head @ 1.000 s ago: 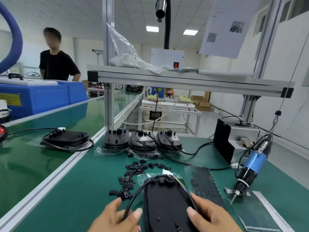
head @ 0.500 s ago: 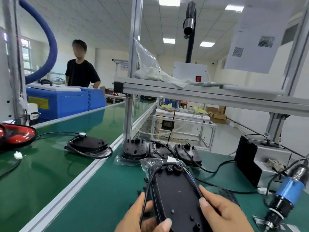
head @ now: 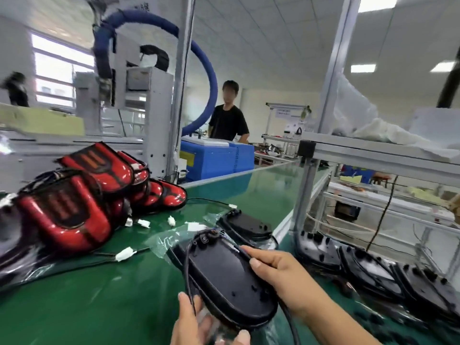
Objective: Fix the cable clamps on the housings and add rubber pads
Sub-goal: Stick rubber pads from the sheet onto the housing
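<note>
Green conveyor belt, left hand and right hand gripping black housing, red lamps nearby

There are five black housings: the near housing in the lower middle, one just behind it, and three in a row at the lower right. Two hands show at the bottom, the left hand and the right hand. The pile of red lamps at the left has at least four. At least four white plugs lie near them. Two people stand far back.

Green belt — red lamps heaped left, one black housing beyond.
</note>
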Demonstrator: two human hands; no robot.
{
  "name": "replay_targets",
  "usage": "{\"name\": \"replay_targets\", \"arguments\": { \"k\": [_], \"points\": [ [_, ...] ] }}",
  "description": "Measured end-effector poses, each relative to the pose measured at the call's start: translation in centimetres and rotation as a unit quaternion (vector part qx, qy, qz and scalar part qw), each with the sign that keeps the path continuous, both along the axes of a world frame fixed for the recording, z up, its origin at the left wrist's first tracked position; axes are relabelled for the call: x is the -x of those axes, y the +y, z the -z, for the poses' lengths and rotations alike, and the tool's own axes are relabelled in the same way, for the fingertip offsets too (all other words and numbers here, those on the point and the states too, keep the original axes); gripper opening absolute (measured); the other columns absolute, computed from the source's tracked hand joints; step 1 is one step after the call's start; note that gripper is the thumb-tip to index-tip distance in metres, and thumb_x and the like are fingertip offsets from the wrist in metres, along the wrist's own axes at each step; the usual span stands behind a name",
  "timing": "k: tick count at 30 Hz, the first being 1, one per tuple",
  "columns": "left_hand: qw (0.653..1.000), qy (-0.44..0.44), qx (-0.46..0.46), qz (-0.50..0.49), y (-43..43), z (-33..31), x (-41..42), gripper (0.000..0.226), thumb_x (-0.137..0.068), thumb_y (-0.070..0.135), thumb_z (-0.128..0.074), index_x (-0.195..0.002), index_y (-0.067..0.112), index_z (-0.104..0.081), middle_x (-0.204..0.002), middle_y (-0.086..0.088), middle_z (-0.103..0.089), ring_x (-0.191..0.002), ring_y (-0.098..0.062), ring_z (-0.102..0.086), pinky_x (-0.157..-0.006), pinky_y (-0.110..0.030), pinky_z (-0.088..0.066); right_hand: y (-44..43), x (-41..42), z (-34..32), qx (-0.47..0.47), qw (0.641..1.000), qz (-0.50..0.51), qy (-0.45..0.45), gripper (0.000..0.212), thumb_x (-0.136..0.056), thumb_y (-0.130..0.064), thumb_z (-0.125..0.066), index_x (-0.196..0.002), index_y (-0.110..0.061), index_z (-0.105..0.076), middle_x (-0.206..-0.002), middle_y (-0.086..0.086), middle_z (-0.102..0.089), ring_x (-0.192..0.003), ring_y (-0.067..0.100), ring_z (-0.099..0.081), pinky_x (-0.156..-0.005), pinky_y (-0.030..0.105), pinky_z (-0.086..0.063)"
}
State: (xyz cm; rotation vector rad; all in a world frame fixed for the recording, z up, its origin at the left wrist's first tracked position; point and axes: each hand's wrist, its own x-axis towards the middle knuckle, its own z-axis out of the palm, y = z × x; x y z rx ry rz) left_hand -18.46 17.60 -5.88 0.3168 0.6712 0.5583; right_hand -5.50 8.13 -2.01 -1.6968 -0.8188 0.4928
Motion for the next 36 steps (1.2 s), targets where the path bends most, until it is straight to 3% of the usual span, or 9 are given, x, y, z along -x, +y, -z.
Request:
{"name": "replay_targets", "arguments": {
  "k": [5, 9, 15, 23, 27, 28, 29, 32, 36],
  "points": [
    [0.989, 0.050, -0.095, -0.098, 1.9, 0.2, 0.7, 0.049, -0.096, 0.024, -0.053, -0.140, 0.006, -0.041, -0.138, -0.021, -0.047, -0.123, -0.037, -0.049, -0.105, -0.045, -0.038, 7.3, -0.6, 1.8, -0.015, 0.997, -0.059, 0.046, 0.030, -0.095, 0.001, -0.051, -0.117, -0.013, -0.066, -0.110, 0.004, -0.072, -0.095, 0.010, -0.066, -0.088, 0.024, -0.053],
    [0.954, 0.131, -0.249, -0.099, 3.4, 1.3, 1.1, 0.109, -0.071, -0.030, -0.058, -0.152, 0.015, 0.000, -0.154, -0.003, -0.029, -0.132, -0.025, -0.042, -0.110, -0.048, -0.032, 10.7, -0.9, 3.3, -0.009, 0.995, -0.079, 0.067, 0.030, -0.096, 0.000, -0.050, -0.121, -0.009, -0.064, -0.113, 0.007, -0.070, -0.097, 0.012, -0.065, -0.092, 0.029, -0.052],
    [0.922, 0.240, -0.285, -0.102, 4.4, 0.8, 1.5, 0.130, -0.034, 0.012, -0.062, -0.152, 0.013, -0.007, -0.152, -0.010, -0.031, -0.134, -0.028, -0.039, -0.113, -0.036, -0.027, 13.1, -1.6, 4.9, 0.027, 0.993, -0.094, 0.058, 0.028, -0.096, -0.006, -0.053, -0.121, -0.013, -0.065, -0.109, 0.003, -0.072, -0.093, 0.009, -0.068, -0.082, 0.025, -0.053],
    [0.923, 0.195, -0.331, -0.031, 4.0, 2.0, 2.5, 0.106, -0.036, 0.010, -0.055, -0.137, -0.005, -0.032, -0.132, -0.022, -0.048, -0.117, -0.036, -0.051, -0.106, -0.043, -0.036, 13.9, -2.4, 5.9, 0.043, 0.987, -0.128, 0.083, 0.028, -0.080, -0.030, -0.066, -0.105, -0.020, -0.074, -0.106, 0.007, -0.073, -0.098, 0.021, -0.068, -0.096, 0.040, -0.052],
    [0.911, 0.223, -0.340, -0.072, 4.0, 0.8, 3.0, 0.108, -0.036, 0.019, -0.059, -0.139, 0.000, -0.035, -0.134, -0.022, -0.045, -0.120, -0.034, -0.049, -0.109, -0.042, -0.033, 13.9, -2.6, 5.7, 0.026, 0.996, -0.075, 0.042, 0.078, -0.070, -0.066, -0.063, -0.110, 0.001, -0.063, -0.118, 0.024, -0.062, -0.087, 0.016, -0.058, -0.093, 0.037, -0.050],
    [0.895, 0.246, -0.363, -0.086, 3.8, 0.4, 3.2, 0.103, -0.036, 0.021, -0.059, -0.135, -0.002, -0.039, -0.132, -0.023, -0.046, -0.120, -0.036, -0.048, -0.108, -0.043, -0.033, 13.6, -2.9, 5.6, 0.008, 0.999, -0.041, 0.034, 0.086, -0.067, -0.070, -0.062, -0.112, 0.004, -0.059, -0.122, 0.027, -0.056, -0.106, 0.031, -0.065, -0.100, 0.040, -0.047],
    [0.871, 0.279, -0.390, -0.108, 3.7, 0.0, 3.3, 0.099, -0.037, 0.023, -0.058, -0.131, -0.005, -0.041, -0.133, -0.023, -0.045, -0.122, -0.037, -0.045, -0.109, -0.045, -0.032, 13.1, -3.3, 5.5, -0.010, 1.000, -0.009, 0.028, 0.086, -0.068, -0.069, -0.061, -0.112, 0.005, -0.058, -0.124, 0.029, -0.052, -0.120, 0.041, -0.044, -0.104, 0.045, -0.045],
    [0.772, 0.331, -0.496, -0.218, 2.6, -1.4, 2.8, 0.109, -0.046, 0.029, -0.058, -0.147, 0.006, -0.026, -0.156, -0.012, -0.021, -0.143, -0.029, -0.019, -0.119, -0.042, -0.009, 10.9, -4.9, 4.7, -0.042, 0.997, 0.064, 0.006, 0.069, -0.087, -0.048, -0.061, -0.111, 0.016, -0.048, -0.124, 0.036, -0.044, -0.121, 0.050, -0.038, -0.102, 0.057, -0.040],
    [0.585, 0.254, -0.711, -0.296, -1.5, -3.1, 1.9, 0.084, -0.056, 0.040, -0.045, -0.137, 0.017, -0.043, -0.148, -0.013, -0.035, -0.131, -0.028, -0.036, -0.112, -0.031, -0.022, 6.0, -8.1, 3.6, -0.057, 0.981, 0.183, -0.024, 0.051, -0.093, -0.034, -0.059, -0.097, 0.017, -0.059, -0.091, 0.033, -0.064, -0.111, 0.027, -0.032, -0.099, 0.062, -0.032]
  ]
}}
